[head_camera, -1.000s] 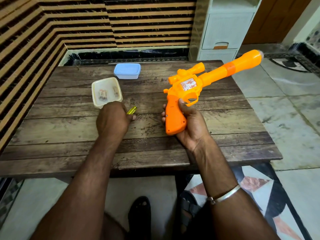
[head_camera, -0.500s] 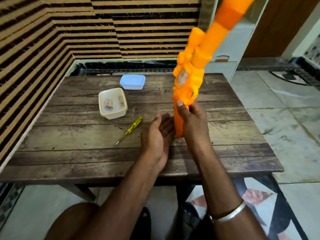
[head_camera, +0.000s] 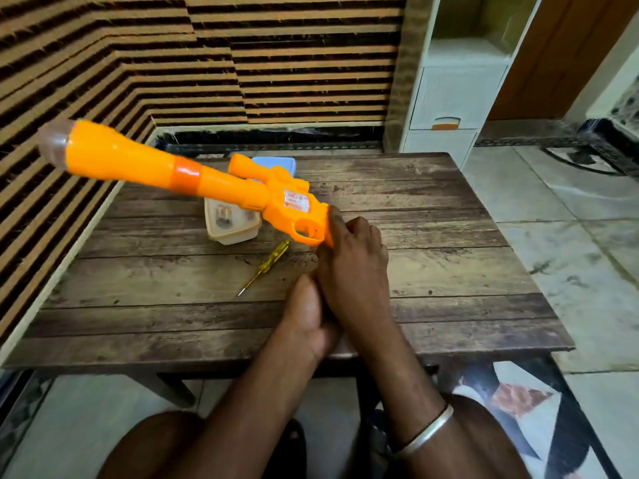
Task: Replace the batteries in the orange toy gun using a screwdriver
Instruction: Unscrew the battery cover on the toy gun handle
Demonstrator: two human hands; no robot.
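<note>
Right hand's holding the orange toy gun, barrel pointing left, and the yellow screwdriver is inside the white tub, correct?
No: the head view shows the yellow screwdriver lying on the table in front of the white tub, not inside it. The right hand does hold the toy gun, barrel pointing left.

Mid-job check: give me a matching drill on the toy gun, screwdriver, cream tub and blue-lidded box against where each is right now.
1. toy gun
2. screwdriver
3. cream tub
4. blue-lidded box

A. lying loose on the table, untouched
B. lid on, at the far side, partly behind the toy gun
C. held above the table by the right hand, barrel pointing left
D. open, batteries inside

Pairs: 1-C, 2-A, 3-D, 4-B.
</note>
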